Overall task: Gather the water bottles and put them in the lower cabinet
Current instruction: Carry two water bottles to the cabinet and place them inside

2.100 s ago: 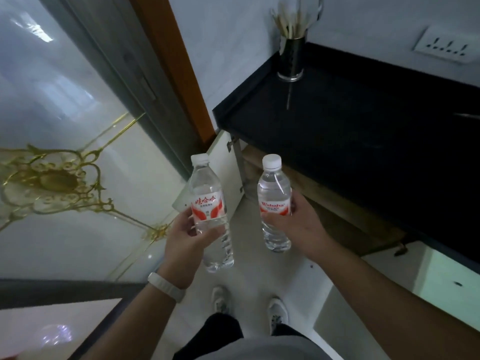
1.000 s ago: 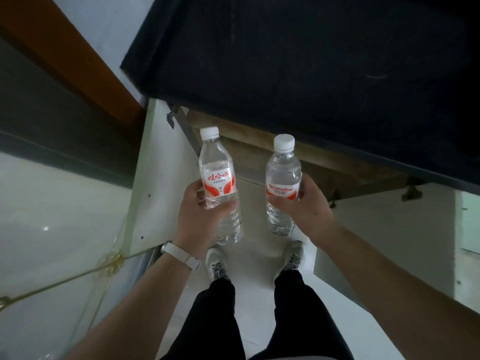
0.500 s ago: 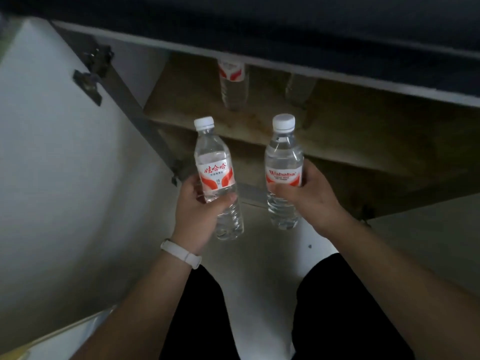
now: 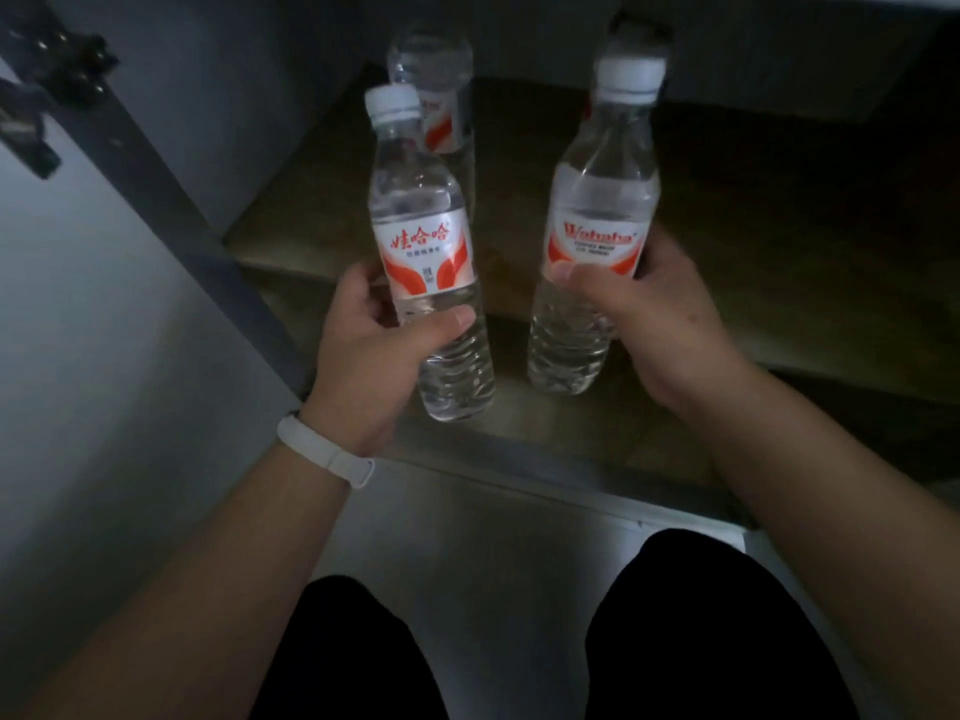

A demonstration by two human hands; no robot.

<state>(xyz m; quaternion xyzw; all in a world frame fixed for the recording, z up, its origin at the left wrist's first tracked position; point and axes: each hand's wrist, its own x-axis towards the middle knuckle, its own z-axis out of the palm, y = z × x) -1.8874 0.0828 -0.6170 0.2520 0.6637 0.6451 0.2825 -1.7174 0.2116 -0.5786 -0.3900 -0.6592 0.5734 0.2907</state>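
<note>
My left hand (image 4: 363, 350) grips a clear water bottle (image 4: 423, 241) with a white cap and a red-and-white label, held upright in front of the open lower cabinet. My right hand (image 4: 660, 324) grips a second such bottle (image 4: 592, 236) labelled Wahaha, also upright. Both bottles hang just before the wooden shelf (image 4: 753, 241) inside the cabinet. On that shelf, behind the left bottle, stands another water bottle (image 4: 441, 85). A further bottle shape shows dimly behind the right bottle's cap.
The open white cabinet door (image 4: 93, 356) with its hinge (image 4: 67, 59) stands at my left. The cabinet's bottom edge (image 4: 545, 459) runs below the bottles. My knees in black trousers (image 4: 701, 631) are at the bottom, above a pale floor.
I have lowered myself from standing to level with the cabinet opening. Both hands carried their bottles forward toward the shelf, and the countertop has left the view.
</note>
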